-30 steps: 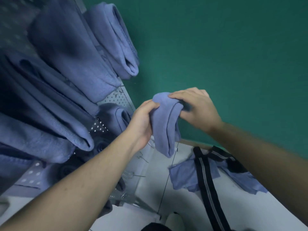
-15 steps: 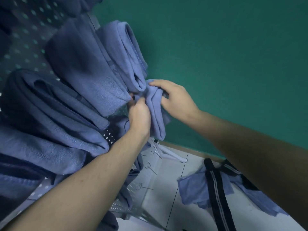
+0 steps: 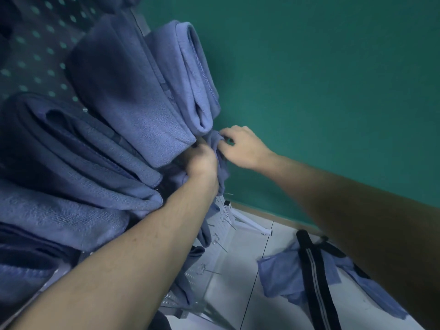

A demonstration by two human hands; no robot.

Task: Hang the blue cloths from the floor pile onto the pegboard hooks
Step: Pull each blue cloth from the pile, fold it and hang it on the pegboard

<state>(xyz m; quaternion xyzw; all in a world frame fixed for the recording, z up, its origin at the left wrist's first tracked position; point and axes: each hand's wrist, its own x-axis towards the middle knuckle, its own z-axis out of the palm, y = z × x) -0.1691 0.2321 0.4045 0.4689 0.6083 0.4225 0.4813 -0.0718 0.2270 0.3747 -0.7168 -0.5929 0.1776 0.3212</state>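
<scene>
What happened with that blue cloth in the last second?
Both hands, left hand and right hand, carried the blue cloth from mid-air up to the pegboard, under the hung cloths. Both still grip it. The floor pile looks unchanged.

Crowded on the left: hung cloths (image 3: pixel 133 96) bulging off the pegboard (image 3: pixel 35 44), closing in over both hands (image 3: pixel 202 160) at the board's edge. Open air to the right, along the green wall (image 3: pixel 321 79). Lower down, bare hooks (image 3: pixel 209 270) jutting outward, board foot (image 3: pixel 250 222) and floor pile (image 3: pixel 285 279) with black strap (image 3: pixel 314 277) below
</scene>
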